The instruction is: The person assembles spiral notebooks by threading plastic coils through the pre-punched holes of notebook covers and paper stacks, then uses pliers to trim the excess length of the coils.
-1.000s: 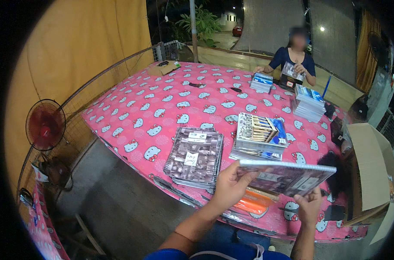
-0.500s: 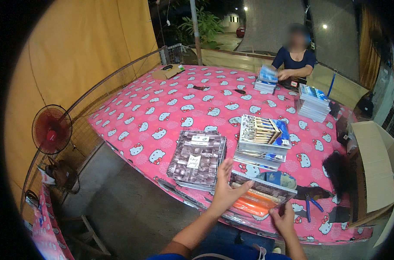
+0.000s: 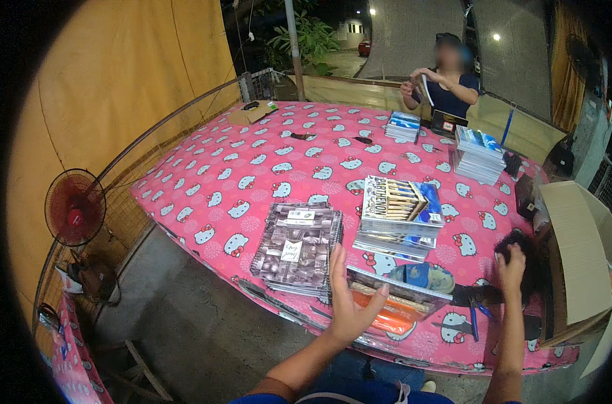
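In front of me a notebook (image 3: 397,306) with grey and orange on its face stands on its long edge, tilted, near the table's front. My left hand (image 3: 351,306) props its left end, thumb in front and fingers upright at the edge. My right hand (image 3: 512,268) reaches to a dark pile of thin black coils (image 3: 531,259), its fingers curled into the top of it; whether it grips a coil is hidden. Left of the standing notebook lies a stack of grey photo-covered spiral notebooks (image 3: 296,246). Blue-handled pliers (image 3: 476,321) lie between the notebook and my right forearm.
Beyond the standing notebook are a blue and beige item (image 3: 424,276) and a stack of picture-covered notebooks (image 3: 397,209). A cardboard box (image 3: 578,249) stands at right. Across the pink table (image 3: 238,182), a person (image 3: 447,84) handles a notebook beside blue stacks (image 3: 477,155). A fan (image 3: 75,207) stands at left.
My right hand has left the standing notebook's lower right corner and moved right to the black coils. My left hand stays at the notebook. The person opposite has lifted a notebook.
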Action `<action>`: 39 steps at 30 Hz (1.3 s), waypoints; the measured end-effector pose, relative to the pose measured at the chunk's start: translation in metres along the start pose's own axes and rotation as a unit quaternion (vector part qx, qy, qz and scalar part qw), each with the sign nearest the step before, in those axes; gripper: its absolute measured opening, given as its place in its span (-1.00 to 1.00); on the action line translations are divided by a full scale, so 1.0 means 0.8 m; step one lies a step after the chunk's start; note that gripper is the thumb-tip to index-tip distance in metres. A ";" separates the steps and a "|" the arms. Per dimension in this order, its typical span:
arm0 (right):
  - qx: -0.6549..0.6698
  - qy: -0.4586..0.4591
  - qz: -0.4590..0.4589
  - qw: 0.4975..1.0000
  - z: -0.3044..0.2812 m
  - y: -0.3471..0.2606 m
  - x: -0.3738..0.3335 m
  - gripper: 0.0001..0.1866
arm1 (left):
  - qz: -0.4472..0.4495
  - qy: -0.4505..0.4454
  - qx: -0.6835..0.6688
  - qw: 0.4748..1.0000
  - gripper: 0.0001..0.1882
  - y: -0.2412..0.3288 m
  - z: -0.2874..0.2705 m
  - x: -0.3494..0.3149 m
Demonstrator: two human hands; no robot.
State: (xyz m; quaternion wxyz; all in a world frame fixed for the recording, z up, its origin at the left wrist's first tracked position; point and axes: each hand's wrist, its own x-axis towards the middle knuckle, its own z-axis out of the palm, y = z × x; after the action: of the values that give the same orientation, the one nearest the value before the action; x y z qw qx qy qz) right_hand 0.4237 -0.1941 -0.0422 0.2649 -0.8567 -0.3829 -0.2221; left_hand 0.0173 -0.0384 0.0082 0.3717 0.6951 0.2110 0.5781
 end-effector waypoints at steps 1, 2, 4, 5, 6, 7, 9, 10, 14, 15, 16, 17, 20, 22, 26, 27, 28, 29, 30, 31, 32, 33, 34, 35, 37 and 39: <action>-0.098 -0.036 0.067 0.992 0.007 0.004 0.017 -0.46 | 0.031 -0.004 0.063 0.998 -0.12 0.005 -0.005 -0.001; -0.167 -0.057 0.122 0.977 0.010 0.004 0.023 -0.38 | 0.063 -0.008 0.121 0.991 -0.12 0.009 -0.007 -0.001; -0.239 -0.054 0.147 0.958 0.041 0.056 0.005 -0.39 | 0.081 -0.015 0.122 0.989 -0.13 0.014 -0.003 -0.001; -0.245 -0.071 0.145 0.956 0.049 0.049 0.000 -0.41 | 0.087 -0.017 0.135 0.987 -0.13 0.015 -0.005 -0.003; -0.256 -0.086 0.149 0.951 0.053 0.043 -0.008 -0.42 | 0.076 -0.018 0.152 0.985 -0.14 0.018 -0.006 -0.004; -0.267 -0.099 0.153 0.946 0.053 0.039 -0.010 -0.44 | 0.064 -0.020 0.168 0.984 -0.15 0.021 -0.008 -0.004; -0.264 -0.067 0.095 0.957 0.056 0.042 -0.013 -0.53 | 0.053 -0.019 0.154 0.987 -0.17 0.018 -0.010 -0.004; -0.261 -0.054 0.066 0.962 0.060 0.042 -0.016 -0.58 | 0.053 -0.031 0.154 0.986 -0.18 0.021 -0.008 -0.004; -0.152 -0.072 0.050 0.984 0.036 0.057 -0.004 -0.75 | 0.082 -0.060 0.186 0.977 -0.21 0.035 -0.003 0.002; -0.155 -0.073 0.025 0.985 0.031 0.065 0.002 -0.77 | 0.087 -0.068 0.184 0.977 -0.21 0.038 0.002 0.001; -0.158 -0.073 0.000 0.985 0.030 0.071 0.008 -0.79 | 0.091 -0.076 0.182 0.976 -0.21 0.039 0.006 0.000; -0.157 -0.078 -0.027 0.984 0.032 0.069 0.013 -0.81 | 0.096 -0.078 0.185 0.975 -0.23 0.040 0.008 -0.002; -0.154 -0.087 0.019 0.984 0.025 0.054 0.026 -0.88 | 0.092 -0.110 0.188 0.972 -0.25 0.045 0.021 -0.004; -0.136 -0.083 0.017 0.987 0.017 0.038 0.032 -0.86 | 0.108 -0.129 0.205 0.964 -0.29 0.044 0.030 -0.004; -0.135 -0.083 -0.004 0.987 0.021 0.047 0.029 -0.81 | 0.128 -0.199 0.270 0.933 -0.33 0.049 0.046 -0.008; -0.146 -0.079 -0.005 0.986 0.023 0.055 0.031 -0.80 | 0.132 -0.220 0.283 0.924 -0.33 0.048 0.053 -0.008; -0.157 -0.075 -0.007 0.985 0.022 0.065 0.031 -0.78 | 0.137 -0.241 0.295 0.914 -0.34 0.048 0.060 -0.009; -0.143 -0.068 -0.027 0.987 0.026 0.057 0.032 -0.77 | 0.153 -0.245 0.317 0.903 -0.35 0.050 0.059 -0.006; -0.132 -0.064 -0.030 0.989 0.024 0.052 0.033 -0.77 | 0.153 -0.274 0.326 0.892 -0.34 0.044 0.063 -0.009; -0.122 -0.060 -0.032 0.990 0.020 0.050 0.033 -0.76 | 0.153 -0.302 0.335 0.879 -0.34 0.033 0.069 -0.017; -0.106 -0.057 -0.036 0.992 0.018 0.037 0.033 -0.76 | 0.151 -0.330 0.349 0.864 -0.34 0.026 0.068 -0.018; -0.091 -0.071 -0.020 0.993 0.012 0.027 0.032 -0.76 | 0.184 -0.312 0.362 0.859 -0.33 0.030 0.066 -0.012; -0.101 -0.087 -0.025 0.991 0.012 0.025 0.034 -0.77 | 0.178 -0.308 0.351 0.866 -0.34 0.028 0.066 -0.010; -0.119 -0.105 -0.028 0.987 0.007 0.032 0.032 -0.78 | 0.169 -0.305 0.332 0.876 -0.34 0.027 0.068 -0.015; -0.150 -0.105 -0.039 0.982 0.005 0.044 0.034 -0.80 | 0.168 -0.279 0.317 0.891 -0.44 0.028 0.072 -0.015; -0.177 -0.072 -0.055 0.980 0.009 0.050 0.034 -0.82 | 0.165 -0.275 0.269 0.908 -0.56 0.025 0.073 -0.012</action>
State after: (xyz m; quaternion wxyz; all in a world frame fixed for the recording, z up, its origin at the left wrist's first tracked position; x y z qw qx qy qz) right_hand 0.4724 -0.1978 -0.0433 0.0683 -0.8815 -0.4019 -0.2384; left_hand 0.0686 -0.0740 0.0139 0.1134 0.9250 0.1306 0.3384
